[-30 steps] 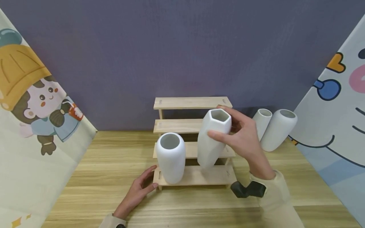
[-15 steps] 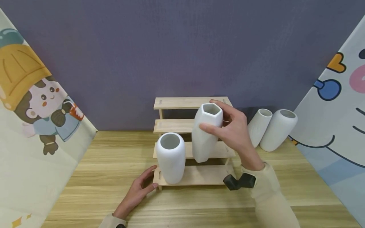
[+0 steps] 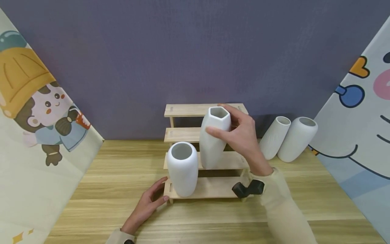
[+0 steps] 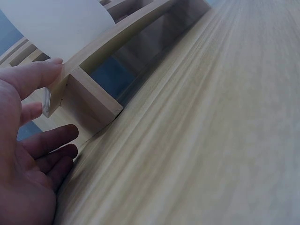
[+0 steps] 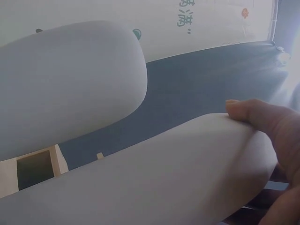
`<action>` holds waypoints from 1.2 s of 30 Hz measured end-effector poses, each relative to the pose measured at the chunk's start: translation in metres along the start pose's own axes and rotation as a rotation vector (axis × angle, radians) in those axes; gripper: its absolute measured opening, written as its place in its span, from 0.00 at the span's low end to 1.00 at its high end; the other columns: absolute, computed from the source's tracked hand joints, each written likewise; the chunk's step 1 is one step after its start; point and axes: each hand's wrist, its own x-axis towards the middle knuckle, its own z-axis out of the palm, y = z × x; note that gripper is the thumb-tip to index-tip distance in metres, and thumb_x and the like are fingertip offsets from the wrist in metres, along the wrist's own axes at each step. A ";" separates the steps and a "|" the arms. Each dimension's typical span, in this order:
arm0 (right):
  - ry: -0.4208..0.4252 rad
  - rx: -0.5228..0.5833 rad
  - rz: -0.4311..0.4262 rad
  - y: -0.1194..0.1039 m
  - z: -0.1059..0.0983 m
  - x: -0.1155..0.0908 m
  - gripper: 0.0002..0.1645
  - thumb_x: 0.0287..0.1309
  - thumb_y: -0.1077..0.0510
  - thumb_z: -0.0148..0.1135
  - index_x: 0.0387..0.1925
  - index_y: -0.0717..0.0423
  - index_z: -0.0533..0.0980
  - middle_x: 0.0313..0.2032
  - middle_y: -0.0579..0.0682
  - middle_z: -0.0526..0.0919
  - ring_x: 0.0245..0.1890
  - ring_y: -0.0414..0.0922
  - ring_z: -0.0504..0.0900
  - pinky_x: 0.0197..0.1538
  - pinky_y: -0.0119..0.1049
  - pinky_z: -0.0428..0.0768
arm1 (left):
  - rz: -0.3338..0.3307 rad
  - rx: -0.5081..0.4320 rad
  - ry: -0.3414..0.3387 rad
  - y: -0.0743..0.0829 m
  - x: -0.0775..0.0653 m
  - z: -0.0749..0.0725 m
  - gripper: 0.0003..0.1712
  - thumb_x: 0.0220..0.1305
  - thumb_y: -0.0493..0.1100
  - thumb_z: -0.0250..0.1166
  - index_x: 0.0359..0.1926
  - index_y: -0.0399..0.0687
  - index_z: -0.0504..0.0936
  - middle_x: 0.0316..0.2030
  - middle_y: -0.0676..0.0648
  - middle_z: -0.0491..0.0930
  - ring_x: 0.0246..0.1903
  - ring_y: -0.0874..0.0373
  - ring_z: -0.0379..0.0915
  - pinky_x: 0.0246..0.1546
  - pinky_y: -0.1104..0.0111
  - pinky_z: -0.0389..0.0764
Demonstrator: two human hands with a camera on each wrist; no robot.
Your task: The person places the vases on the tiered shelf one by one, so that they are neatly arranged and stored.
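Right hand (image 3: 240, 135) moved the five-sided vase (image 3: 211, 142) left and back, from over bottom step (image 3: 219, 188) to second step (image 3: 233, 160). Narrow vase (image 3: 274, 139) now uncovered.

White ceramic-looking pentagonal-mouthed vase (image 3: 211, 149) partly conceals fingers of the right hand (image 3: 242, 134), its foot's contact with pale wooden four-tier stand (image 3: 217, 188) indeterminable; cream fabric right sleeve (image 3: 286, 211) cropped at head view's five o'clock.

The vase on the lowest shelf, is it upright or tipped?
Upright: the vase stands on the lowest shelf, round mouth upward.
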 end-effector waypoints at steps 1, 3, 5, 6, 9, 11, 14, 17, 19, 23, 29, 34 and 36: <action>-0.001 0.004 -0.004 0.000 0.001 0.001 0.39 0.40 0.58 0.82 0.59 0.51 0.80 0.48 0.54 0.87 0.34 0.40 0.84 0.36 0.30 0.83 | -0.002 0.000 0.000 0.000 0.000 0.000 0.34 0.66 0.37 0.65 0.72 0.46 0.67 0.61 0.33 0.78 0.58 0.76 0.71 0.61 0.80 0.67; -0.003 0.011 -0.008 0.001 0.003 0.002 0.39 0.40 0.58 0.82 0.59 0.51 0.80 0.48 0.54 0.87 0.34 0.40 0.84 0.36 0.29 0.83 | -0.007 0.001 0.001 0.000 0.000 0.000 0.34 0.67 0.37 0.65 0.72 0.46 0.67 0.61 0.33 0.77 0.58 0.76 0.71 0.61 0.80 0.67; -0.002 0.012 -0.009 0.002 0.005 0.004 0.39 0.39 0.58 0.82 0.59 0.51 0.80 0.47 0.54 0.87 0.34 0.40 0.84 0.36 0.29 0.82 | -0.011 0.001 0.001 0.000 -0.001 0.000 0.34 0.67 0.38 0.65 0.72 0.46 0.67 0.62 0.33 0.77 0.58 0.76 0.71 0.61 0.81 0.67; -0.004 0.015 -0.007 0.002 0.006 0.004 0.40 0.39 0.58 0.82 0.59 0.51 0.80 0.47 0.54 0.87 0.34 0.41 0.84 0.36 0.29 0.82 | -0.013 0.002 0.002 0.000 -0.001 0.000 0.34 0.66 0.38 0.65 0.72 0.46 0.67 0.61 0.33 0.77 0.58 0.76 0.71 0.61 0.81 0.67; -0.012 0.017 -0.001 0.003 0.011 0.006 0.40 0.40 0.57 0.82 0.59 0.52 0.79 0.47 0.54 0.87 0.35 0.44 0.83 0.36 0.30 0.82 | -0.015 0.005 0.003 0.001 -0.001 0.000 0.34 0.66 0.38 0.65 0.72 0.46 0.67 0.61 0.33 0.78 0.58 0.76 0.71 0.61 0.81 0.67; -0.019 0.023 0.002 0.003 0.013 0.007 0.40 0.40 0.57 0.82 0.60 0.52 0.79 0.47 0.54 0.87 0.35 0.45 0.83 0.36 0.30 0.82 | -0.017 0.005 0.003 0.001 -0.001 0.000 0.34 0.66 0.38 0.66 0.72 0.46 0.67 0.61 0.33 0.78 0.58 0.76 0.71 0.61 0.81 0.67; -0.027 0.045 0.002 0.003 0.018 0.008 0.39 0.41 0.57 0.82 0.60 0.52 0.79 0.47 0.54 0.87 0.35 0.45 0.83 0.36 0.30 0.82 | -0.024 0.011 0.007 0.001 -0.001 0.000 0.34 0.66 0.38 0.66 0.72 0.47 0.67 0.61 0.34 0.78 0.58 0.75 0.71 0.61 0.80 0.67; -0.026 0.063 -0.004 0.003 0.022 0.010 0.39 0.40 0.57 0.82 0.59 0.52 0.79 0.46 0.55 0.87 0.35 0.45 0.83 0.36 0.30 0.82 | -0.028 0.020 0.010 0.001 -0.001 0.000 0.34 0.66 0.39 0.66 0.72 0.48 0.67 0.61 0.34 0.78 0.58 0.74 0.71 0.62 0.80 0.67; -0.024 0.074 -0.009 0.004 0.024 0.011 0.39 0.40 0.58 0.82 0.59 0.53 0.79 0.46 0.55 0.87 0.34 0.45 0.83 0.36 0.30 0.82 | -0.026 0.022 0.010 0.002 -0.001 0.000 0.34 0.66 0.39 0.66 0.72 0.48 0.67 0.61 0.34 0.78 0.58 0.74 0.72 0.62 0.79 0.67; -0.023 0.092 -0.012 0.006 0.029 0.013 0.38 0.41 0.58 0.82 0.58 0.54 0.79 0.46 0.56 0.87 0.34 0.44 0.83 0.36 0.30 0.82 | -0.025 0.020 0.006 0.002 -0.001 0.000 0.34 0.67 0.39 0.65 0.72 0.47 0.67 0.61 0.34 0.78 0.58 0.73 0.72 0.61 0.79 0.68; -0.030 0.097 0.006 0.006 0.037 0.014 0.38 0.41 0.58 0.81 0.59 0.54 0.79 0.47 0.57 0.86 0.36 0.44 0.83 0.38 0.31 0.82 | -0.029 0.023 0.009 0.002 0.000 0.000 0.34 0.66 0.39 0.66 0.72 0.47 0.67 0.61 0.35 0.79 0.58 0.73 0.72 0.61 0.79 0.68; -0.032 0.090 0.003 0.007 0.042 0.014 0.38 0.41 0.57 0.82 0.58 0.54 0.79 0.46 0.56 0.87 0.36 0.46 0.83 0.38 0.32 0.82 | -0.023 0.025 0.010 0.002 0.000 0.000 0.34 0.66 0.38 0.66 0.72 0.47 0.67 0.60 0.35 0.79 0.57 0.73 0.73 0.61 0.79 0.68; -0.034 0.091 -0.007 0.007 0.043 0.014 0.37 0.41 0.57 0.82 0.58 0.54 0.79 0.46 0.56 0.87 0.36 0.46 0.83 0.37 0.32 0.82 | -0.022 0.025 0.009 0.001 0.000 0.000 0.34 0.66 0.39 0.66 0.72 0.48 0.67 0.60 0.35 0.79 0.57 0.73 0.73 0.61 0.79 0.68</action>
